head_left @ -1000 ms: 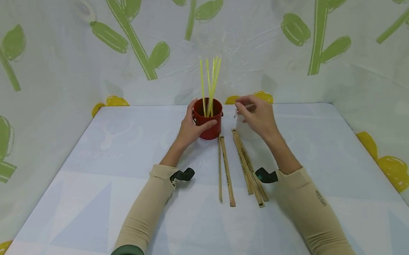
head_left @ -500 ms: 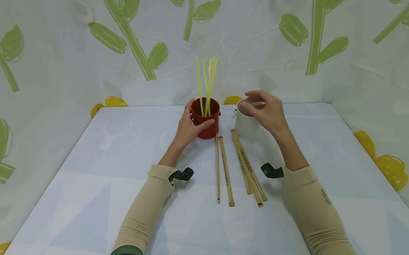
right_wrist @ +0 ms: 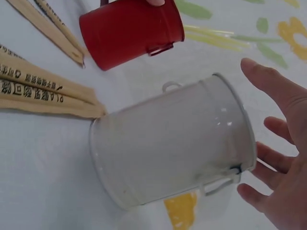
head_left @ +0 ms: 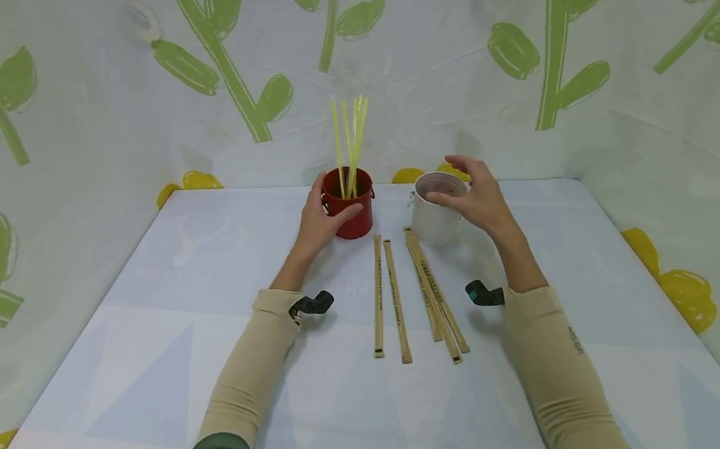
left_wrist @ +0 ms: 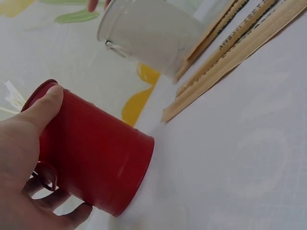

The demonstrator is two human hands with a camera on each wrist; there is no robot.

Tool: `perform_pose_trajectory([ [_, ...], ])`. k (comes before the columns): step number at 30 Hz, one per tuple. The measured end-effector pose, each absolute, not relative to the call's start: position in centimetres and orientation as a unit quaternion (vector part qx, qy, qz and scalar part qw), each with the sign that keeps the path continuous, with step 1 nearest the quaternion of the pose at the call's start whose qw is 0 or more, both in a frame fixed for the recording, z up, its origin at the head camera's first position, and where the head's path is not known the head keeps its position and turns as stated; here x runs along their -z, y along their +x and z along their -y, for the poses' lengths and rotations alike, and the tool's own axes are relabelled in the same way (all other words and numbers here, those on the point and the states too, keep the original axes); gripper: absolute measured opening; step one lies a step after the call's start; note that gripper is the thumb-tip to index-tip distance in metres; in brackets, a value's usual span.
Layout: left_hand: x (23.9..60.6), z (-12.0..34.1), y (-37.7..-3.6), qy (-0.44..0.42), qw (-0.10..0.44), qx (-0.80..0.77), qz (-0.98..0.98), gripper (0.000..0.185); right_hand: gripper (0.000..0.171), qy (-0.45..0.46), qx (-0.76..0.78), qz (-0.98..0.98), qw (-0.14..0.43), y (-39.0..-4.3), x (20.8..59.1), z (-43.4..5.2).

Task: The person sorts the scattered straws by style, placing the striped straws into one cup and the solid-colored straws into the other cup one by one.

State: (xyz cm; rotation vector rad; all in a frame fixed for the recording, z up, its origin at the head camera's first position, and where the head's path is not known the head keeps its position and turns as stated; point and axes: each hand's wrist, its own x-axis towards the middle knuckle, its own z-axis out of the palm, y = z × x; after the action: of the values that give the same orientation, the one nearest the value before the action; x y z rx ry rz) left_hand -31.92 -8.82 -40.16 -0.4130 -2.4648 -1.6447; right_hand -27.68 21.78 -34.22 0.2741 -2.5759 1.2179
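Note:
My left hand (head_left: 317,226) grips a small red bucket (head_left: 357,226), thumb across its front and fingers round the far side. Several thin yellow sticks (head_left: 337,142) stand up out of that bucket. To its right is a white bucket (head_left: 432,220) with wire ears for a handle. My right hand (head_left: 486,199) hovers at the white bucket's rim, thumb and fingers spread and holding nothing; in the right wrist view its fingertips (right_wrist: 248,67) are just past the rim. Slim brown paper wrappers (head_left: 398,306) with dark print lie in front of both buckets.
Three wrappers overlap in a bundle (head_left: 431,289) in front of the white bucket. The pale table (head_left: 169,296) meets a leaf-patterned cloth wall (head_left: 427,106) right behind the buckets. Dark wrist cameras (head_left: 485,293) jut inward from both sleeves.
My left hand has shifted the red bucket leftward, and the leftmost wrapper has swung a little left. My right hand has drawn back rightward from over the white bucket, its fingers spreading.

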Motion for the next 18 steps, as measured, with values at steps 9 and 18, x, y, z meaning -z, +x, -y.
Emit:
perform_pose_trajectory([
  [9, 39.1, 9.8, -32.1, -0.115, 0.066, 0.535, 0.834, 0.097, 0.096, 0.104, -0.451, 0.883, 0.081, -28.7, 35.7, -22.3],
  [18, 36.2, 8.8, -30.2, -0.129, 0.169, 0.502, 0.838, 0.079, 0.108, 0.087, -0.442, 0.891, 0.049, -29.1, 37.0, -22.4],
])
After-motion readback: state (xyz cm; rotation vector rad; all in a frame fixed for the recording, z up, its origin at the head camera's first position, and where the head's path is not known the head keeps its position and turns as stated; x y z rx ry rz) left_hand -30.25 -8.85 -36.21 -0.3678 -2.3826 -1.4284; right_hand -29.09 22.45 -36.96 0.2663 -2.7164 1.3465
